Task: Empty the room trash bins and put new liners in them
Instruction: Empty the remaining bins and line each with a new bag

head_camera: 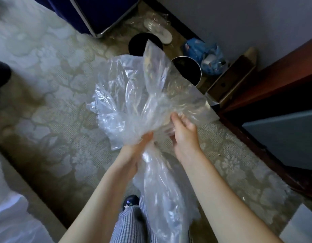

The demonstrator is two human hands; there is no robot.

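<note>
A large clear plastic liner (134, 95) is bunched up in front of me, with its lower part hanging down past my legs. My left hand (134, 151) grips the liner from underneath, its fingers partly hidden by the plastic. My right hand (183, 132) pinches a fold of the liner on the right side. Behind the liner stand two round bins: a black one (139, 41) and a metal-rimmed one (190, 65), both partly hidden by the plastic. A tied blue trash bag (206, 57) lies by the wall.
A patterned carpet (55, 85) covers the floor. A blue box with a metal frame (102, 13) stands at the back. A white slipper (160, 32) in clear wrap lies near the wall. Dark wooden furniture (274, 102) runs along the right.
</note>
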